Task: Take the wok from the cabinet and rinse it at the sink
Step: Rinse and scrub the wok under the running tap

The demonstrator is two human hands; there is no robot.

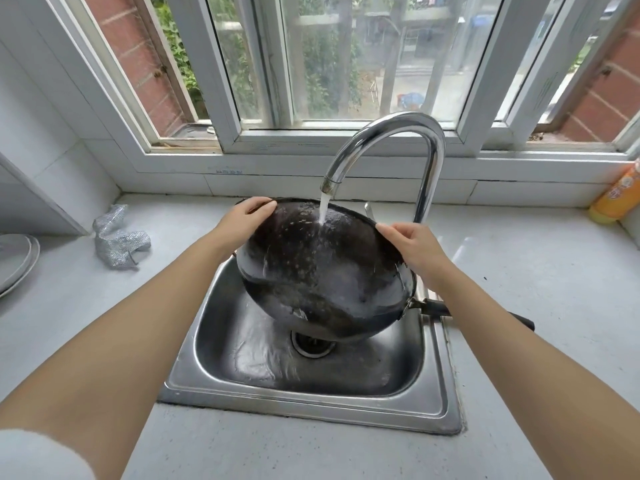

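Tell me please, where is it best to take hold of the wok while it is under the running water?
Probably by its rim, from both sides, as now: the left hand holds the far-left edge and the right hand the right edge. The wok is tilted over the sink, its wet rounded underside facing up, which offers no grip. The long handle at the lower right is another option.
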